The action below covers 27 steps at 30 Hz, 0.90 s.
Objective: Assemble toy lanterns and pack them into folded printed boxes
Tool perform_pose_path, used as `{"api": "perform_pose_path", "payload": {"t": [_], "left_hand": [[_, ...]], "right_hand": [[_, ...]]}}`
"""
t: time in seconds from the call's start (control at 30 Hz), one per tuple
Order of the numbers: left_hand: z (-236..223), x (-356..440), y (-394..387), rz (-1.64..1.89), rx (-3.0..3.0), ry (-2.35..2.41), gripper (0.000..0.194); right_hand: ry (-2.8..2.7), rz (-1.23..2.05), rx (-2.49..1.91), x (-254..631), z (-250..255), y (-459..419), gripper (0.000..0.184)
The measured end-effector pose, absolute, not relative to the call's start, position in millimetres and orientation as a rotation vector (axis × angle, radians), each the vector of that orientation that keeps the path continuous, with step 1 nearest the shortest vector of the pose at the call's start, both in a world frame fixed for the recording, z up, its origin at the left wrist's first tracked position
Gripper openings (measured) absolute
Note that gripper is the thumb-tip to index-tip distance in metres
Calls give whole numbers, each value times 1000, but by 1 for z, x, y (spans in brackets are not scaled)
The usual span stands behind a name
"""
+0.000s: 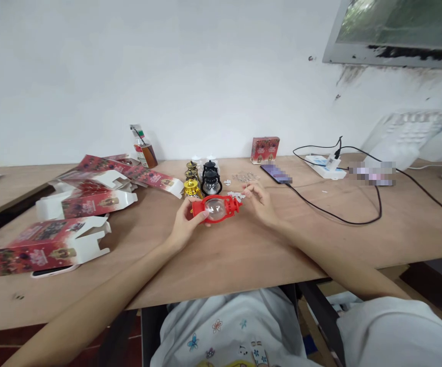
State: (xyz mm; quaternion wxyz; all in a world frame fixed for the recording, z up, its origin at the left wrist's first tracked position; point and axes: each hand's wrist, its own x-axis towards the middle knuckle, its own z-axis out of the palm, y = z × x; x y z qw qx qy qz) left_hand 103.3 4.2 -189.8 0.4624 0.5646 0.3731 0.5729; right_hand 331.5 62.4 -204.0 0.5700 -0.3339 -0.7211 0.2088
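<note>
The left hand (pixel 186 223) grips a red lantern (pixel 217 209) sideways over the worktop (pixel 221 270), near the gold lantern (pixel 192 189). The right hand (pixel 261 205) curls narrowly beside small white pieces (pixel 237 195); I can't tell whether it's holding anything.

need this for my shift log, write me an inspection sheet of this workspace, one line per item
Surface: brown wooden table, small dark marks at its near left; spills, nothing seen
Job's things: red lantern held sideways; gold lantern and black lantern standing behind it; small white pieces nearby
Clutter: red boxes with open flaps at left, bottle behind, phone at right
Grip: left hand around one end of the red lantern; right hand fingers bent, contents too small to tell
Cables: black cable loops from the phone across the right side
Surroundings: white wall, stained at upper right
</note>
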Motion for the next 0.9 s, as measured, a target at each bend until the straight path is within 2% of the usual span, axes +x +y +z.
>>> {"api": "perform_pose_path", "payload": {"t": [0.13, 0.27, 0.4, 0.57, 0.9], "left_hand": [[-190, 105, 1, 1368, 1470, 919, 39], [-188, 105, -1, 1338, 1523, 927, 41], [-186, 104, -2, 1337, 1541, 935, 40], [-187, 103, -1, 1341, 1567, 941, 40], [-188, 103, -1, 1556, 1662, 1016, 49]], "right_hand": [[-1817, -114, -1008, 356, -206, 103, 27], [-2028, -400, -1443, 373, -203, 149, 30], [-2229, -429, -1670, 374, -193, 181, 33], [-2284, -390, -1726, 364, -190, 198, 30], [-2262, -422, -1739, 351, -187, 193, 41]]}}
